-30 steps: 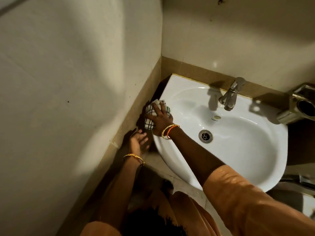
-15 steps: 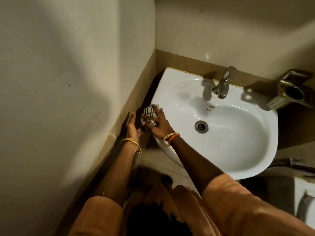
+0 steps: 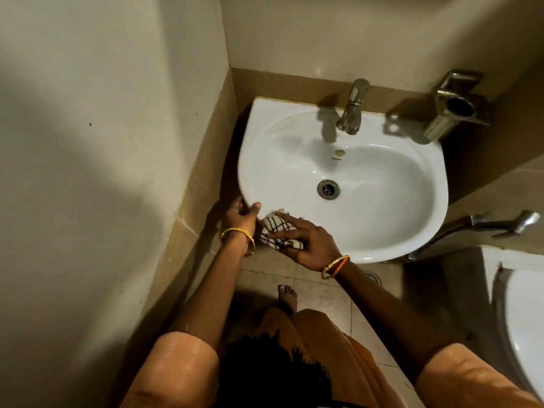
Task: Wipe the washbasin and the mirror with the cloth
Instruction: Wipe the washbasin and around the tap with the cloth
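Head view shows the right hand (image 3: 306, 245) pressing the cloth (image 3: 278, 231) onto the near-left rim of the basin (image 3: 382, 178), fingers spread flat over it rather than clenched, while the left hand (image 3: 241, 214), just left of the cloth, cups the basin's outer edge with its thumb on the rim. Since the cloth is only pinned under flat fingers at the very lip, a stroke running off the edge could let it slip to the floor (image 3: 318, 293) below the hands. No mirror is in view.
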